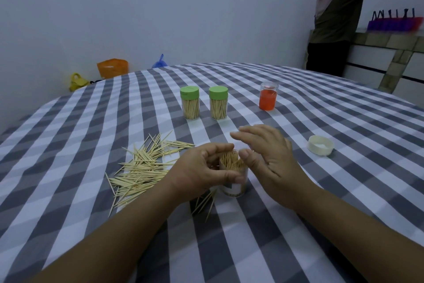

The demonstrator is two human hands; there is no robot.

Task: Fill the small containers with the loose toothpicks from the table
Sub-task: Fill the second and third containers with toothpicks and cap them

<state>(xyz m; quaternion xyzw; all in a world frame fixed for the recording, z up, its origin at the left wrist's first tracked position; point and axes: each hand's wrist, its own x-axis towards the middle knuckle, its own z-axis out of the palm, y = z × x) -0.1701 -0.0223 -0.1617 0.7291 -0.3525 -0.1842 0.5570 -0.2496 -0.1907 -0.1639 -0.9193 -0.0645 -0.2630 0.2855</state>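
Head view: left hand (pixel 197 173) fingers grip open container (pixel 236 181); right hand (pixel 268 156) fingers splayed beside.

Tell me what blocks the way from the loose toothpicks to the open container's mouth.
The left hand grips the container on the pile's side; its fingers curl at the rim. The mouth looks already packed.

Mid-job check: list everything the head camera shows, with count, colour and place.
open container: 1, clear, packed with toothpicks, table near centre
loose toothpicks: one pile, pale wood, left of the open container
green-lidded containers: 2, full, far centre
orange container: 1, clear top, far right
loose lid: 1, cream, right
tablecloth: 1, grey-white check
plastic bags: 3, orange, yellow, blue, beyond table
bystander: 1, back right
purple tray: 1, counter, right
left hand: grips the open container
right hand: open beside it
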